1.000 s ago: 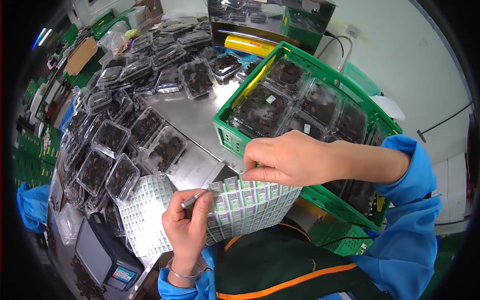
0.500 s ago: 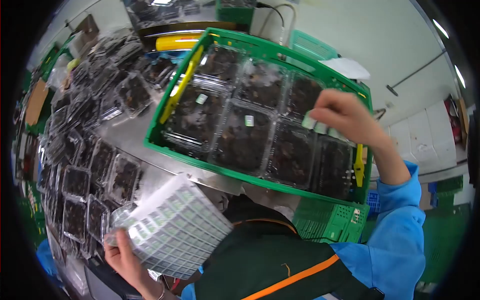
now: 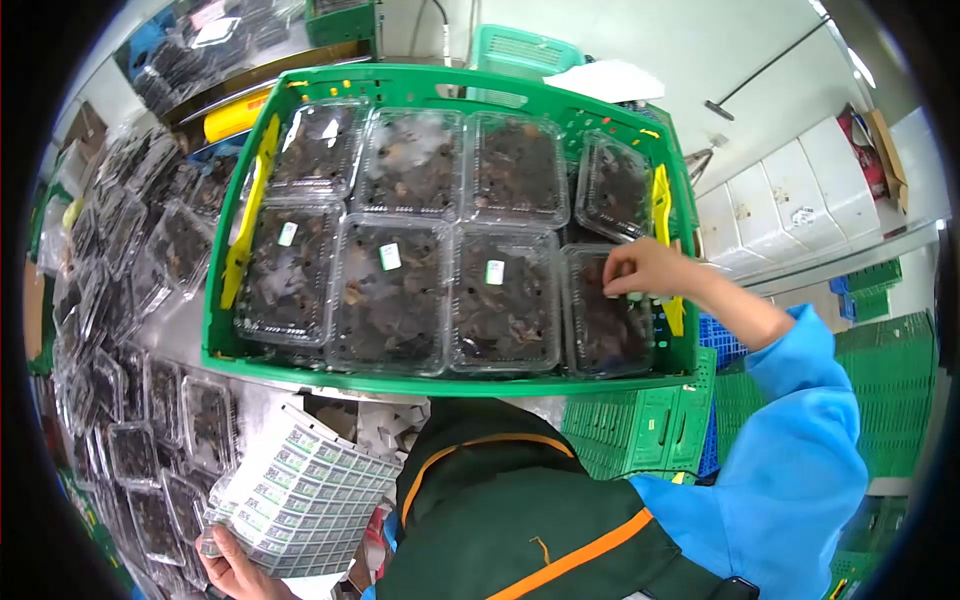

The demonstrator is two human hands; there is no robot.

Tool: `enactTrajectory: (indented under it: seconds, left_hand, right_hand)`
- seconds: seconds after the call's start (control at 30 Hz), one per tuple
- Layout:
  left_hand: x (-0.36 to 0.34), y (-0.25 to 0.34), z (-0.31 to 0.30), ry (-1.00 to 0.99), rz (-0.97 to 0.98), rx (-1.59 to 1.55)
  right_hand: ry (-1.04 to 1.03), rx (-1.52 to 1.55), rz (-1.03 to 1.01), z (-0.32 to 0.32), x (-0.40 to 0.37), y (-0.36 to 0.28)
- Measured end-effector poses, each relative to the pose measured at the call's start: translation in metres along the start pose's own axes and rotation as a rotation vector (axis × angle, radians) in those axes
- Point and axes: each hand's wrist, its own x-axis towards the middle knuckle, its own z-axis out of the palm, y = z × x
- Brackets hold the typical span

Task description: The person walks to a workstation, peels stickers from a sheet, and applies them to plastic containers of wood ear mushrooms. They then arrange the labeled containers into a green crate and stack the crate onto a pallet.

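My left hand pinches the lower left corner of a sheet of small printed labels, white with green and dark codes. My right hand, fingers bent together, is over the rightmost front box in the green crate. Small pale green labels show at its fingertips. The clear plastic boxes hold dark brown, flaky contents. A small label sits on each of the other front-row boxes: the left one, the second and the third.
Behind that row stand more clear boxes, the far right one tilted. Yellow handles line the crate's ends. Piles of similar boxes crowd the left. Green stacked crates stand at right.
My right hand has moved down to the rightmost front box. The third front box now carries a label. My view has shifted, and the label sheet sits lower and further left.
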Motion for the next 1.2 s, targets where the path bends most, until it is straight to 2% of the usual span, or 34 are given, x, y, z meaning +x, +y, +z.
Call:
enactTrajectory:
  seconds: [0.03,0.07,0.1,0.13,0.17,0.23,0.3,0.37,0.4,0.43,0.5,0.53,0.57,0.63,0.7,0.73,0.77,0.8,0.83,0.9,0.93,0.97,1.03,1.1,1.13,1.17,1.2]
  left_hand:
    - [0.000,0.008,0.008,0.022,0.078,0.072]
    - [0.001,0.012,0.011,0.008,0.077,0.073]
    - [0.003,0.017,0.013,-0.011,0.081,0.082]
    - [0.007,0.018,0.010,-0.066,0.157,0.051]
    - [0.008,0.018,0.008,-0.063,0.148,0.070]
    - [0.010,0.031,0.017,-0.116,0.186,0.007]
    - [0.007,0.043,0.030,-0.169,0.178,-0.043]
    - [0.008,0.052,0.041,-0.282,0.188,-0.060]
    - [0.008,0.055,0.045,-0.306,0.175,-0.060]
    - [0.006,0.060,0.048,-0.332,0.156,-0.051]
    - [0.007,0.069,0.055,-0.384,0.141,0.002]
    - [0.006,0.072,0.060,-0.372,0.123,-0.017]
    - [0.006,0.075,0.061,-0.402,0.084,-0.016]
    - [0.004,0.085,0.077,-0.439,0.084,-0.083]
    - [0.004,0.081,0.076,-0.467,0.016,-0.121]
    - [0.005,0.082,0.079,-0.485,0.091,-0.111]
    - [0.006,0.082,0.082,-0.499,0.159,-0.100]
    - [0.002,0.080,0.080,-0.441,-0.056,-0.194]
    - [0.004,0.077,0.081,-0.444,0.013,-0.131]
    - [0.012,0.063,0.079,-0.454,0.088,0.028]
    - [0.013,0.075,0.090,-0.481,-0.082,-0.065]
    - [0.016,0.081,0.101,-0.544,-0.018,-0.038]
    - [0.020,0.100,0.112,-0.640,-0.109,0.022]
    - [0.019,0.095,0.112,-0.660,-0.001,-0.003]
    - [0.020,0.096,0.105,-0.685,-0.052,0.000]
    - [0.018,0.086,0.100,-0.652,-0.128,-0.132]
    - [0.019,0.079,0.095,-0.623,-0.133,-0.116]
  right_hand:
    - [0.026,-0.066,-0.001,0.004,-0.001,0.000]
    - [0.119,-0.229,0.020,-0.005,-0.010,-0.027]
    - [0.120,-0.232,0.026,-0.021,-0.016,-0.035]
    - [0.204,-0.163,0.009,-0.040,-0.017,-0.037]
    - [0.289,-0.094,-0.013,-0.060,-0.012,-0.034]
    - [0.296,-0.039,-0.086,-0.098,0.030,0.002]
    - [0.304,0.004,-0.172,-0.105,0.062,0.037]
    - [0.203,-0.139,-0.061,-0.110,0.085,0.047]
    - [0.267,-0.367,-0.085,-0.114,0.086,0.043]
    - [0.258,-0.368,-0.095,-0.122,0.091,0.036]
    - [0.379,-0.301,-0.316,-0.128,0.094,0.004]
    - [0.290,-0.097,-0.312,-0.125,0.098,-0.025]
    - [0.292,-0.090,-0.322,-0.118,0.116,-0.038]
    - [-0.046,0.186,-0.446,-0.110,0.151,-0.058]
    - [-0.158,-0.005,-0.354,-0.103,0.179,-0.059]
    - [-0.014,-0.312,-0.524,-0.098,0.192,-0.047]
    - [-0.028,-0.317,-0.534,-0.101,0.192,-0.047]
    - [0.113,-0.439,-0.579,-0.103,0.189,-0.052]
    - [0.255,-0.552,-0.625,-0.103,0.187,-0.060]
    - [0.243,-0.483,-0.638,-0.105,0.178,-0.111]
    - [0.021,-0.249,-0.591,-0.103,0.181,-0.137]
    - [-0.194,-0.020,-0.536,-0.099,0.189,-0.156]
    - [-0.179,-0.066,-0.612,-0.092,0.213,-0.168]
    - [-0.309,-0.047,-0.665,-0.095,0.232,-0.170]
    - [-0.385,-0.105,-0.513,-0.106,0.229,-0.164]
    - [-0.397,-0.114,-0.501,-0.114,0.224,-0.157]
    - [-0.469,-0.257,-0.416,-0.120,0.218,-0.150]
